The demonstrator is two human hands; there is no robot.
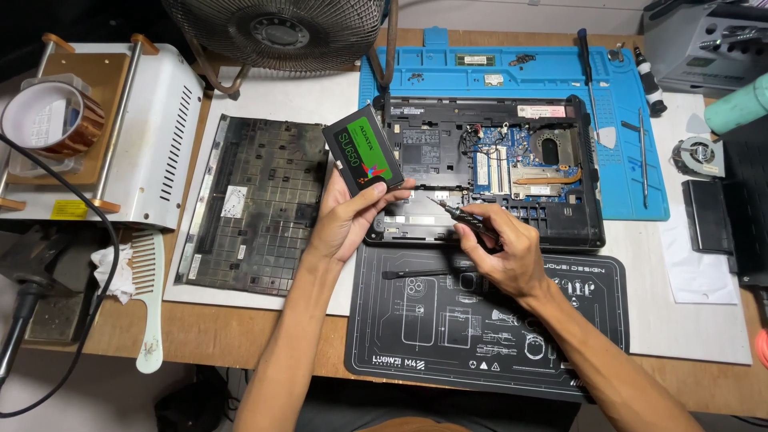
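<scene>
opened laptop (488, 172) lying base-up on the tabletop (200, 332), bottom cover (256, 204) already off and set flat well to the left of the left hand (348, 220). circuit board, copper heat pipe and fan recess exposed just beyond both hands. flat black drive with a green label (364, 150) lifted clear of the laptop, tilted, pinched between left thumb and fingers (396, 186) by its lower edge. drive bay, the dark slot directly between the hands and under the fingers, looking empty. right hand (500, 248) closed around a slim black screwdriver (452, 211), tip angled up and left toward the drive, hovering above the bay without touching anything visible.

judging by this: disassembly finished, drive neither seated nor screwed in, cover not refitted.

hard to make out: connector end of the drive turned away; screw holes in the bay lost in shadow; loose screws, if any, too small to pick out on the blue mat (512, 72) beyond the laptop or the black mat (480, 328) under the right wrist. fan (276, 28) at the far edge cut off by the frame, as are tools at the right edge.
</scene>
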